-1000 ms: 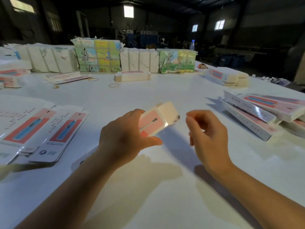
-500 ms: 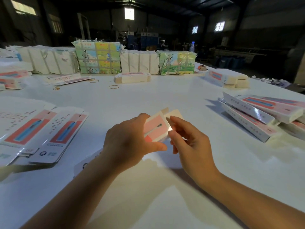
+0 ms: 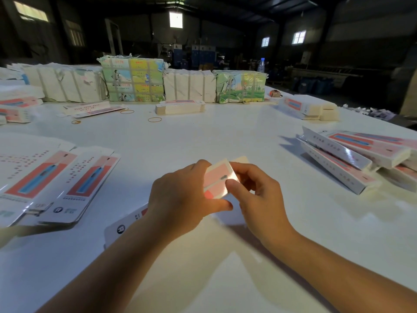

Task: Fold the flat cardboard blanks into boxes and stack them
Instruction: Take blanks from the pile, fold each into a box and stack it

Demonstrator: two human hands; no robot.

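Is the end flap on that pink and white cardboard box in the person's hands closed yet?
Not yet: the cream flap sticks out beyond the pink and white cardboard box, held by left hand and right hand.

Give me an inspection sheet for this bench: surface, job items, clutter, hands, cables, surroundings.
Surface: white table, sunlit in patches.
Job's things: box held in both hands, its end flap open; flat blanks at left; folded boxes piled at right.
Clutter: rubber bands, strapped bundles along the far edge, a water bottle.
Hands: left hand grips the box; right hand pinches its end.
Cables: nothing seen.
Surroundings: dim warehouse with small windows.
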